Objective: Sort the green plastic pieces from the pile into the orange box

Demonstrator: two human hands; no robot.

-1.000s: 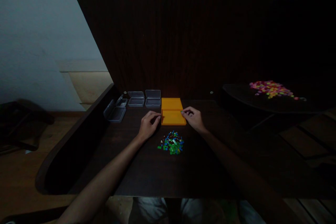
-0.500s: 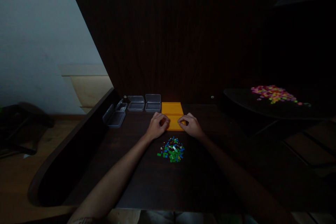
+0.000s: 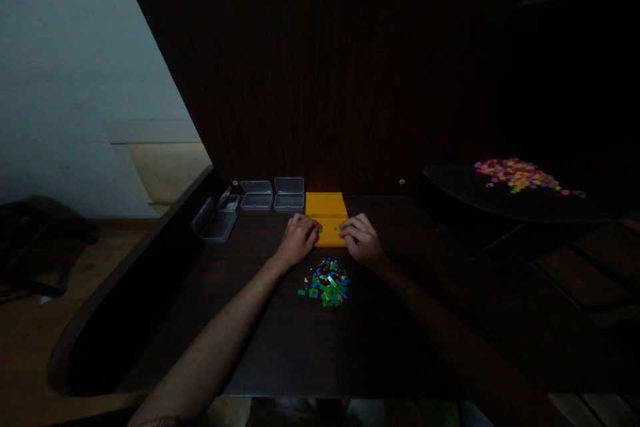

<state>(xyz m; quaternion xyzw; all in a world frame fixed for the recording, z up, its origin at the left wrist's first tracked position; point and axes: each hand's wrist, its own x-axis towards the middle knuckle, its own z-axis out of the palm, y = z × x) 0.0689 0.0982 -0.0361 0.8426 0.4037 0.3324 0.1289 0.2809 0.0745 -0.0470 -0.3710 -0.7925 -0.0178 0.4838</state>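
Observation:
An orange-yellow open case (image 3: 326,203) lies between my hands, its lid folded back behind its shallow base. My left hand (image 3: 299,240) is at the left side of the base, its fingertips closed at a small green toy brick (image 3: 321,230). Another green brick (image 3: 335,229) sits in the base, just beyond the fingertips of my right hand (image 3: 364,240). That hand holds nothing visible and its fingers are slightly apart. Nearer to me, a loose pile of small bricks (image 3: 330,285) lies on the dark tabletop, mostly green and blue with some white and yellow.
Several clear plastic boxes, such as this one (image 3: 289,201), stand with lids raised at the back left. A raised side panel (image 3: 135,260) borders the table on the left. To the right, a dark stool-like surface (image 3: 450,183) carries a heap of colourful small pieces (image 3: 517,175).
Two green bricks now show in the case base. My right hand's fingers have loosened from their pinch and moved slightly back from the brick. The view has shifted a little.

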